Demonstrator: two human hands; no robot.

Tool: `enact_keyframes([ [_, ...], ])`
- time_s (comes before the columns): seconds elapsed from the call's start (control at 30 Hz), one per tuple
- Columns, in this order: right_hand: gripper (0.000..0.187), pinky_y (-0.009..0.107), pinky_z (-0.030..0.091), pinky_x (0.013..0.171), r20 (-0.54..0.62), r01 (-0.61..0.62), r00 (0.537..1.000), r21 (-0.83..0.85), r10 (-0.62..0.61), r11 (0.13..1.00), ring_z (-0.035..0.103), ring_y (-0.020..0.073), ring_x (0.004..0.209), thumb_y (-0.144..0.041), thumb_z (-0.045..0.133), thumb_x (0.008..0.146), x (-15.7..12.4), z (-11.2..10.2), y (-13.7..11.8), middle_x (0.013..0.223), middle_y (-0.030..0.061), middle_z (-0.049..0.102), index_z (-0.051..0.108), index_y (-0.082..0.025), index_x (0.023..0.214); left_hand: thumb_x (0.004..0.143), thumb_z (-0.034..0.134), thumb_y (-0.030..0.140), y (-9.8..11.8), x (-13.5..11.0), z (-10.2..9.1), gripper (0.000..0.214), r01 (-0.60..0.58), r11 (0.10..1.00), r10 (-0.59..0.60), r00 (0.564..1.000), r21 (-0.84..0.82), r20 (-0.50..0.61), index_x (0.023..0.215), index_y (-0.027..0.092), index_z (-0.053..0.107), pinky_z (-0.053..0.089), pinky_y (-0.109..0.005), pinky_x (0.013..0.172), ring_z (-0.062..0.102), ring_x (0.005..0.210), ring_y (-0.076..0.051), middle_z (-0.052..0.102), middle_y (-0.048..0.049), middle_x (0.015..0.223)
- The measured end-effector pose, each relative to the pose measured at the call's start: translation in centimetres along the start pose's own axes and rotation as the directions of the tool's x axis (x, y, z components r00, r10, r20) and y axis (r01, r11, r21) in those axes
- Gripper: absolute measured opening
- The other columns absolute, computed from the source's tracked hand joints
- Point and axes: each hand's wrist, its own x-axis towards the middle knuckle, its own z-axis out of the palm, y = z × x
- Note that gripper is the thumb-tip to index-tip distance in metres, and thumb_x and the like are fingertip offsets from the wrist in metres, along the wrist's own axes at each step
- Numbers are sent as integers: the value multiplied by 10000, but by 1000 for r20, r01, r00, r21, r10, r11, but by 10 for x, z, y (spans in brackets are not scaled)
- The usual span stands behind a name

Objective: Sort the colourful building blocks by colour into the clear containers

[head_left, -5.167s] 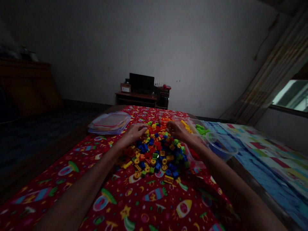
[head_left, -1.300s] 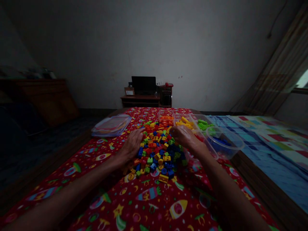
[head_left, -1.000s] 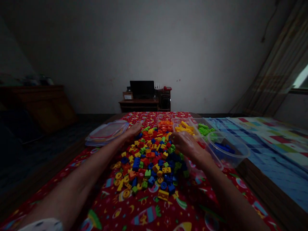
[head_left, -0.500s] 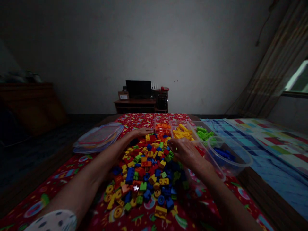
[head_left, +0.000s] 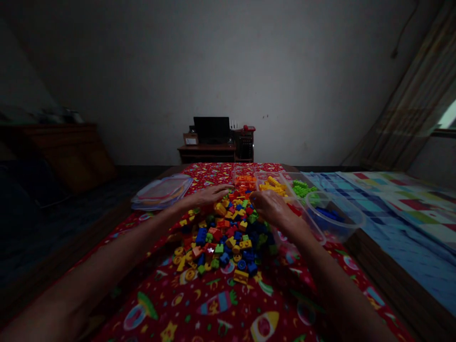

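Observation:
A heap of mixed toy building bricks (head_left: pixel 228 232) in yellow, red, orange, blue and green lies on the cloth in front of me. My left hand (head_left: pixel 213 194) reaches over its far left part, open, fingers stretched out near the bricks. On the far right side of the heap is my right hand (head_left: pixel 271 207), fingers curled down and closed; whatever lies between its fingertips is hidden. Just beyond my hands stand clear containers with orange bricks (head_left: pixel 245 180), yellow bricks (head_left: pixel 273 186) and green bricks (head_left: pixel 302 188).
A round clear tub (head_left: pixel 351 219) with blue bricks (head_left: pixel 329 213) stands at the right. Stacked clear lids (head_left: pixel 162 192) lie at the left. A red patterned cloth (head_left: pixel 203 313) covers the table. Beyond are a desk with a monitor (head_left: pixel 212 129) and a bed (head_left: pixel 399 228).
The view has shifted, so the heap and containers sit slightly higher in the picture. My left hand has moved slightly back from the orange bricks' container, over the heap. The right hand stays beside the heap.

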Motion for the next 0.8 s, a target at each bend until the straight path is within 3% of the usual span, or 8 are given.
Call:
enact_keyframes([
  [0.13, 244, 248, 327, 590, 35, 7, 999, -20, -6, 1000, 538, 144, 664, -99, 488, 781, 2, 2, -2, 782, 77, 659, 673, -161, 926, 914, 265, 553, 33, -27, 22, 643, -70, 997, 70, 998, -28, 3, 1451, 199, 267, 250, -342, 1119, 325, 1365, -216, 376, -65, 1482],
  [0.27, 370, 254, 390, 668, 28, 51, 998, 44, -52, 998, 596, 172, 791, -119, 483, 812, 1, 8, -4, 928, 97, 686, 620, -175, 1151, 919, 283, 506, 47, -45, 31, 634, -87, 994, 79, 990, -66, -117, 1461, 182, 231, 293, -379, 1098, 356, 1349, -228, 378, -101, 1476],
  [0.37, 445, 255, 412, 743, 103, 164, 980, 88, -172, 983, 600, 186, 929, -140, 517, 812, 0, 13, -7, 1089, 101, 665, 563, -196, 1251, 889, 335, 508, 37, -53, 23, 608, -65, 997, 55, 971, -33, -232, 1389, 167, 394, 360, -387, 1050, 453, 1275, -251, 479, -112, 1403],
  [0.5, 394, 239, 400, 729, 219, 209, 952, 36, -212, 977, 599, 190, 942, -176, 549, 816, -1, 16, -13, 1049, 103, 671, 602, -180, 1206, 842, 362, 544, 14, -59, 12, 568, 114, 992, -92, 938, 46, -334, 1155, 158, 636, 421, -405, 981, 577, 1107, -278, 650, -113, 1190],
  [0.6, 307, 232, 370, 663, 229, 191, 956, -12, -184, 981, 599, 173, 855, -188, 526, 828, 0, 15, -17, 964, 92, 680, 646, -177, 1110, 828, 396, 551, 10, -63, 11, 546, 146, 986, -125, 963, 75, -240, 1111, 170, 666, 444, -372, 945, 604, 1054, -269, 674, -99, 1141],
  [0.7, 251, 232, 318, 589, 200, 158, 969, -53, -145, 986, 571, 145, 723, -169, 484, 837, 1, 16, -15, 863, 73, 676, 653, -175, 1022, 827, 448, 552, 20, -68, 12, 514, 66, 991, -61, 997, 112, -51, 1154, 208, 646, 432, -327, 951, 586, 1086, -246, 651, -70, 1191],
  [0.8, 246, 231, 291, 571, 117, 107, 988, -37, -102, 994, 533, 127, 671, -179, 492, 836, 2, 17, -9, 834, 57, 663, 616, -173, 1049, 771, 574, 549, 28, -71, 17, 583, 16, 981, -22, 999, 195, 28, 1277, 259, 552, 404, -330, 981, 547, 1141, -250, 603, -58, 1263],
])
